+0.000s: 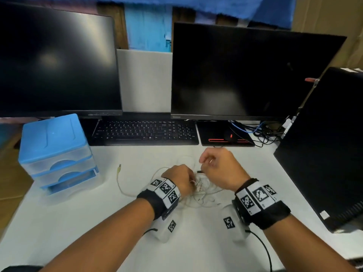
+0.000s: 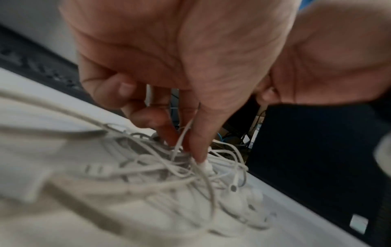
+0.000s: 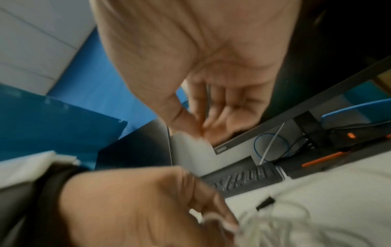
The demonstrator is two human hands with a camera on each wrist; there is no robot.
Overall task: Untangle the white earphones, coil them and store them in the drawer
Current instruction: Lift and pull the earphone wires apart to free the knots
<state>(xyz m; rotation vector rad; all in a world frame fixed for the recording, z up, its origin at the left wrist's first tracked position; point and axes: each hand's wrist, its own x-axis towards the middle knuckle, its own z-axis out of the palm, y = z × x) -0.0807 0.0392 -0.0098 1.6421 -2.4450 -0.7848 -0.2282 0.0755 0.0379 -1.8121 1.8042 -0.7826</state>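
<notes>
The white earphones (image 1: 202, 195) lie in a tangled heap on the white desk (image 1: 94, 222), between my two wrists. My left hand (image 1: 193, 181) is down on the heap. In the left wrist view its thumb and fingers (image 2: 169, 133) pinch a few thin strands of the tangle (image 2: 190, 175). My right hand (image 1: 206, 160) is raised just behind the heap with curled fingers. A thin strand seems to run across its fingers (image 3: 211, 103), but that view is blurred. A black plug (image 1: 200, 171) lies between my hands.
A blue three-drawer unit (image 1: 57, 154) stands at the desk's left, its bottom drawer (image 1: 68, 183) sticking out a little. A pale cable with a yellowish plug (image 1: 119, 167) trails left of the heap. Behind are a black keyboard (image 1: 145, 132), two monitors and a mouse pad (image 1: 224, 134); a black computer tower (image 1: 324, 146) stands right.
</notes>
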